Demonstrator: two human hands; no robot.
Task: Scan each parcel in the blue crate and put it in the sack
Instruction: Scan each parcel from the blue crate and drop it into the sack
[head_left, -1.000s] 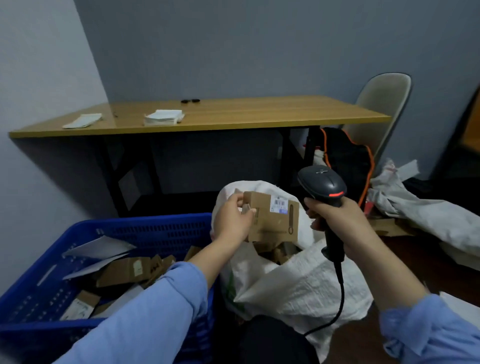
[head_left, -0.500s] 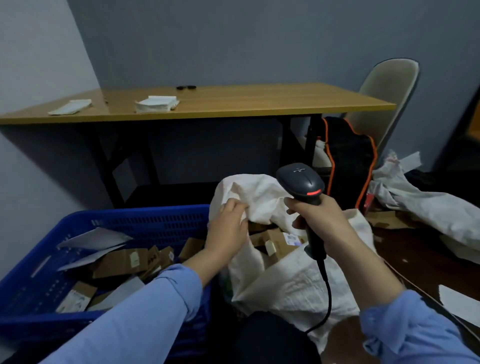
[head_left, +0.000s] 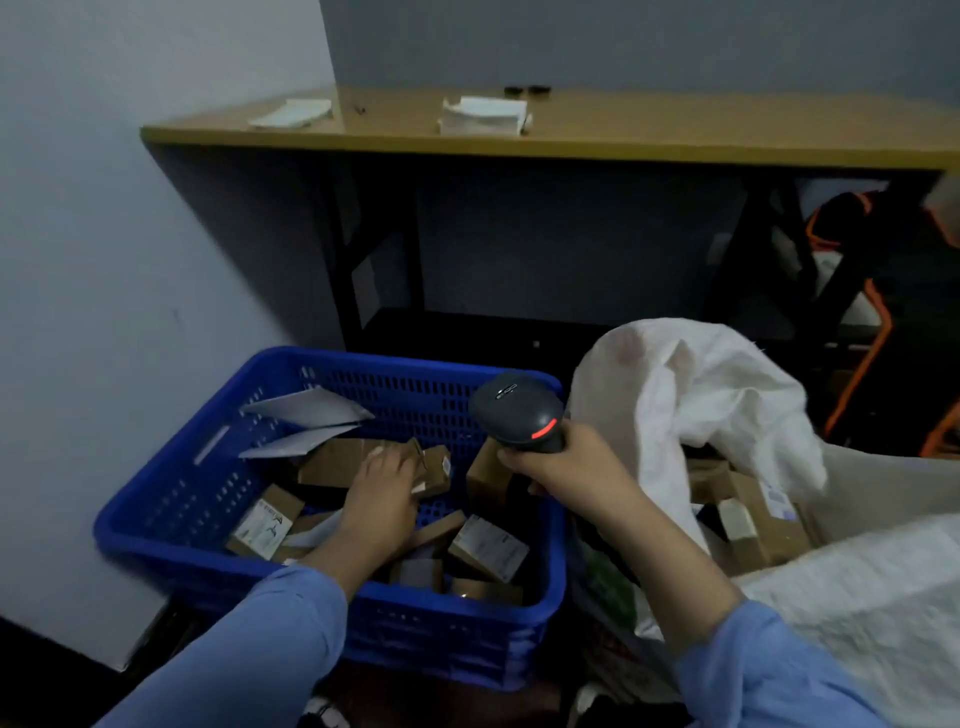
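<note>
Head view, looking down over two blue sleeves (head_left: 249, 649). Left hand (head_left: 382, 486) down inside the blue crate (head_left: 156, 525), palm down on a flat brown box (head_left: 337, 462) near the crate's middle, fingertips against a smaller labelled box (head_left: 434, 470) just beyond; too blurred to tell whether the fingers close on anything. Right hand (head_left: 566, 467) wrapped tight around the handle of the scanner (head_left: 519, 415), held over the crate's right edge, dark head aimed toward the crate's far wall, a red strip lit at its back. More parcels loose around the left hand: two grey envelopes (head_left: 311, 410) leaning at the far left corner, a white-labelled carton (head_left: 265, 527) by the left edge, another carton (head_left: 485, 545) tilted toward the near right corner. White sack (head_left: 727, 395) just beside the crate's right edge, mouth gaping, rim flopped over, several brown boxes (head_left: 763, 525) already lying inside. Behind both, a wooden desk (head_left: 623, 140) on black legs against the wall, a stack of white paper (head_left: 483, 114) near its middle, a thinner sheaf (head_left: 291, 111) toward its left corner. Black bag with orange trim (head_left: 872, 234) under the desk's right end.
</note>
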